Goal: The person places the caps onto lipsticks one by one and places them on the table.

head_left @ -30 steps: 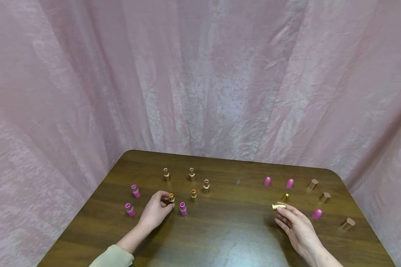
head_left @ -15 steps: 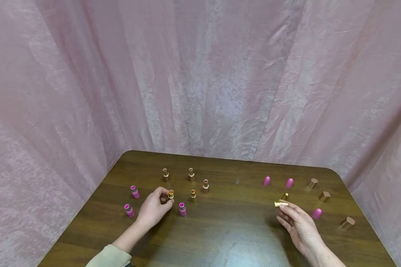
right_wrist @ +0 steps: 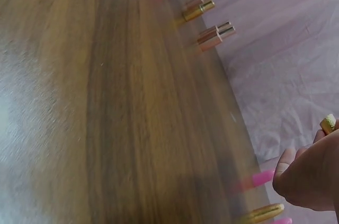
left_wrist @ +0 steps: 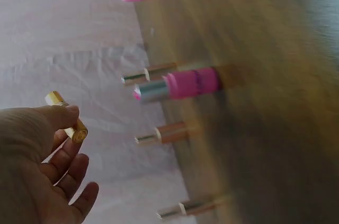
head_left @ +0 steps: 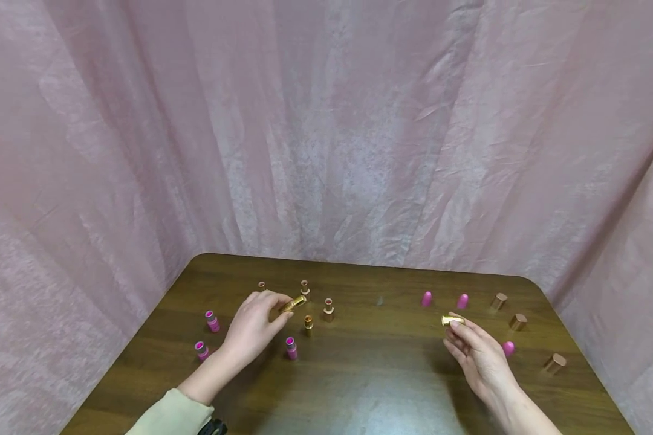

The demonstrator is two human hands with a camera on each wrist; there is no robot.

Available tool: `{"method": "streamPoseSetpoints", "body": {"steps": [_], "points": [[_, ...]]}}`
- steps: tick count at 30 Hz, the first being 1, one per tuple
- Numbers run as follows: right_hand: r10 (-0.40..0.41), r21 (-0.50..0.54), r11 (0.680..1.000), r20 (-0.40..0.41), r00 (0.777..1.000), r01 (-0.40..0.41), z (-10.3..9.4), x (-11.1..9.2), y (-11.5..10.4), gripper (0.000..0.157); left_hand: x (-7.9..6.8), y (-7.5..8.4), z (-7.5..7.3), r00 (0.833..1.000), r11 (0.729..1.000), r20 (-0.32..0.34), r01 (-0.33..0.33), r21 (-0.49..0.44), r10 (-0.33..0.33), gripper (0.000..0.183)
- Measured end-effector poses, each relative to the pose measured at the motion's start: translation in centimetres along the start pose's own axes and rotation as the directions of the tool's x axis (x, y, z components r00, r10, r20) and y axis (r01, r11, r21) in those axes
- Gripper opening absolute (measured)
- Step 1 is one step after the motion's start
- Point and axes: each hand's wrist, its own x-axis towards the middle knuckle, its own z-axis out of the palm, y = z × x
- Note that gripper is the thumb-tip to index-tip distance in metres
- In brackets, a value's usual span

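Observation:
My left hand pinches a gold lipstick tube between thumb and fingers. It is tilted and raised over the table, its open end pointing up to the right. In the left wrist view the same tube lies across the fingertips, with the other fingers loosely bent. On the right side, my right hand holds a gold lipstick cap sideways, above the tabletop. Only the end of that cap shows past the hand in the right wrist view. Just right of the left hand stands another uncapped gold lipstick tube.
Pink tubes and rose-gold tubes stand upright around the left hand. Pink caps and rose-gold caps stand around the right hand, with a second gold cap. A pink curtain hangs behind the wooden table.
My left hand has lifted the gold lipstick tube and tipped it from upright to slanting. The right hand keeps hold of the gold cap and has risen slightly. The head view has shifted a little.

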Motion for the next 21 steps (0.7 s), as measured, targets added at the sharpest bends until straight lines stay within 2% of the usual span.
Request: {"method": "streamPoseSetpoints", "body": {"steps": [6,12,21], "points": [[0.002,0.013,1.000,-0.014,1.000,-0.001,1.0,0.4,0.1,0.021,2.0,2.1,0.3,0.996,0.995,0.043,-0.076,0.058,0.074,0.023],[0.003,0.013,1.000,-0.037,0.999,-0.003,2.0,0.8,0.4,0.018,3.5,4.1,1.0,0.986,0.984,0.073,-0.158,0.086,0.152,0.026],[0.006,0.014,1.000,-0.054,0.999,-0.005,2.9,1.3,0.3,0.019,4.5,5.4,1.7,0.968,0.963,0.064,-0.250,0.097,0.244,0.025]]}}
